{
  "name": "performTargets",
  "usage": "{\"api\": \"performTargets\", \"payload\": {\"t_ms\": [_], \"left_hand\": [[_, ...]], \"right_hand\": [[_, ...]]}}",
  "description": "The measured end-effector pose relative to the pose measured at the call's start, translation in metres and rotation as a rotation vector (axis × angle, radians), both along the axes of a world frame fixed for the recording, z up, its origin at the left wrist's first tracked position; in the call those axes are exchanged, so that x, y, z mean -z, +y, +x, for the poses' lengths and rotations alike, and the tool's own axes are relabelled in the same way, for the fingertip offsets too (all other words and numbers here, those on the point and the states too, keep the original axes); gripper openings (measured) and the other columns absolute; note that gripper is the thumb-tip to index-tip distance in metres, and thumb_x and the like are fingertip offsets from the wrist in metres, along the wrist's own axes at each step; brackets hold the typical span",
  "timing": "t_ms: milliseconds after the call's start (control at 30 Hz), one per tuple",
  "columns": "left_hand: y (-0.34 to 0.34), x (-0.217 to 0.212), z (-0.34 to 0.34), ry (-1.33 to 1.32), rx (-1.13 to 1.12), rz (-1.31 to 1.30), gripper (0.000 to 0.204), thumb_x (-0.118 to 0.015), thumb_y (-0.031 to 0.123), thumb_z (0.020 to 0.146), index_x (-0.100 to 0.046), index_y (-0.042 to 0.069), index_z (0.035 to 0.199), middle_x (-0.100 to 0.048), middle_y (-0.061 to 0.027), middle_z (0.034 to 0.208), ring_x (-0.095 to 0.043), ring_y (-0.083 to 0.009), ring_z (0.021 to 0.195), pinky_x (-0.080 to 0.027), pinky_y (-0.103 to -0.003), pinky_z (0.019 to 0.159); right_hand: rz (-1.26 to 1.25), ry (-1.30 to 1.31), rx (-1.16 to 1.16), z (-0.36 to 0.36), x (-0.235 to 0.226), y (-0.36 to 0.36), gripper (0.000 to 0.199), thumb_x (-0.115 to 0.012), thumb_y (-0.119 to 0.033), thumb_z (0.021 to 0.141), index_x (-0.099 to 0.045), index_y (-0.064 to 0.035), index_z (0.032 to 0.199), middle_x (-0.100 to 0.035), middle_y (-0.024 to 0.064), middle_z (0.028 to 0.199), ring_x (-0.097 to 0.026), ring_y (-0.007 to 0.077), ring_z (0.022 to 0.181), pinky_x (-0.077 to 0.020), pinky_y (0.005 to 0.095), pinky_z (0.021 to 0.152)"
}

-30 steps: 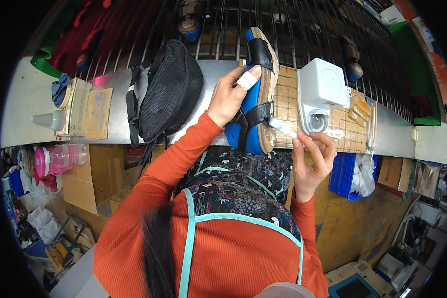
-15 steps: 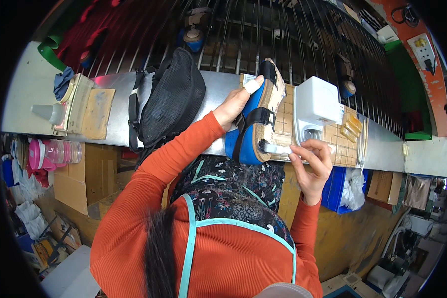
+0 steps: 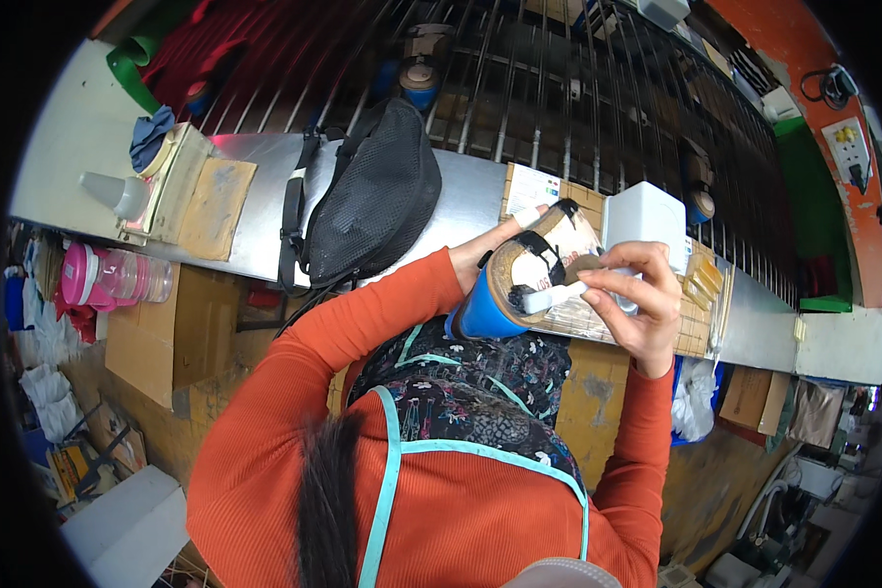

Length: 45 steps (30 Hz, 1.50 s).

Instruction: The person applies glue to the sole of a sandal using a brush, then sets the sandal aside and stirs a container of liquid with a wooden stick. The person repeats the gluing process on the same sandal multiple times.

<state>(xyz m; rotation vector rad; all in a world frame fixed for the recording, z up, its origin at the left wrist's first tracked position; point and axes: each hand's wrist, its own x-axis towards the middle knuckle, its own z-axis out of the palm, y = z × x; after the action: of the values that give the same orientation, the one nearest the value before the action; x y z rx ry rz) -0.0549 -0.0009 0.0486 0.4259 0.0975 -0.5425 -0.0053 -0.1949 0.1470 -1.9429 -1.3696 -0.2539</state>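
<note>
A blue shoe last (image 3: 482,312) carries a sandal with black straps. Its underside (image 3: 549,257), cork-brown at the rim and cream in the middle, is turned up. My left hand (image 3: 495,240) grips the last from its left side. Most of those fingers are hidden behind it, and white tape (image 3: 529,217) wraps one finger. Between the fingertips of my right hand (image 3: 647,299) is a small white-handled brush (image 3: 557,297). Its dark bristles touch the near end of the underside.
A white plastic container (image 3: 647,220) stands just beyond my right hand, with yellowish blocks (image 3: 704,279) beside it. A black mesh bag (image 3: 377,201) lies left on the metal bench (image 3: 475,181). Behind run conveyor rods (image 3: 549,127) carrying another blue last (image 3: 419,86).
The sandal on its last has tilted, so its underside faces me more. My left hand has slipped partly behind it. The brush remains at the near end, and the whole view has shifted.
</note>
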Motion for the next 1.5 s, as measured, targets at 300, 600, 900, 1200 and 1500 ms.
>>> {"api": "performTargets", "payload": {"t_ms": [300,600,900,1200,1500], "left_hand": [[0.011,0.021,-0.047,-0.09,0.244,-0.576,0.052,-0.044,0.033,0.099,-0.041,-0.008,0.131,-0.053,-0.0338,0.116,-0.058,-0.0449,0.106,-0.059,-0.049,0.079],[-0.007,0.045,-0.066,-0.096,0.407,-0.746,0.075,-0.062,0.042,0.089,-0.03,0.003,0.145,-0.042,-0.0318,0.127,-0.048,-0.0371,0.102,-0.042,-0.04,0.083],[-0.028,0.068,-0.068,-0.005,0.615,-1.028,0.076,-0.056,0.046,0.091,-0.025,0.005,0.146,-0.037,-0.029,0.135,-0.046,-0.0413,0.111,-0.046,-0.045,0.089],[-0.024,0.05,-0.091,0.228,0.399,-1.021,0.074,-0.056,0.044,0.092,-0.025,0.005,0.146,-0.036,-0.0262,0.136,-0.047,-0.0401,0.111,-0.048,-0.042,0.091],[-0.03,0.051,-0.091,0.019,0.287,-0.559,0.067,-0.046,0.044,0.097,-0.023,0.008,0.148,-0.03,-0.0278,0.142,-0.045,-0.0456,0.116,-0.053,-0.049,0.086]], "right_hand": [[-0.152,0.199,-0.341,0.032,0.003,0.046,0.019,-0.08,-0.017,0.07,-0.077,-0.0138,0.088,-0.063,0.0021,0.089,-0.054,0.0161,0.081,-0.0415,0.0296,0.07],[-0.261,0.481,-0.472,0.041,0.02,0.063,0.018,-0.082,-0.015,0.07,-0.077,-0.0114,0.088,-0.06,0.0035,0.094,-0.058,0.016,0.086,-0.0486,0.0305,0.071],[-0.256,0.47,-0.537,0.042,0.029,0.057,0.017,-0.082,-0.018,0.07,-0.078,-0.0139,0.086,-0.061,0.0012,0.095,-0.055,0.0141,0.081,-0.0449,0.0294,0.069],[-0.333,0.375,-0.559,0.047,0.023,0.049,0.017,-0.081,-0.022,0.069,-0.078,-0.0159,0.084,-0.062,-0.0006,0.095,-0.05,0.0098,0.066,-0.0374,0.0291,0.07],[-0.57,0.379,-0.732,0.057,-0.006,0.074,0.018,-0.08,-0.021,0.07,-0.077,-0.0118,0.085,-0.061,0.001,0.086,-0.056,0.0148,0.072,-0.0442,0.0311,0.071]]}}
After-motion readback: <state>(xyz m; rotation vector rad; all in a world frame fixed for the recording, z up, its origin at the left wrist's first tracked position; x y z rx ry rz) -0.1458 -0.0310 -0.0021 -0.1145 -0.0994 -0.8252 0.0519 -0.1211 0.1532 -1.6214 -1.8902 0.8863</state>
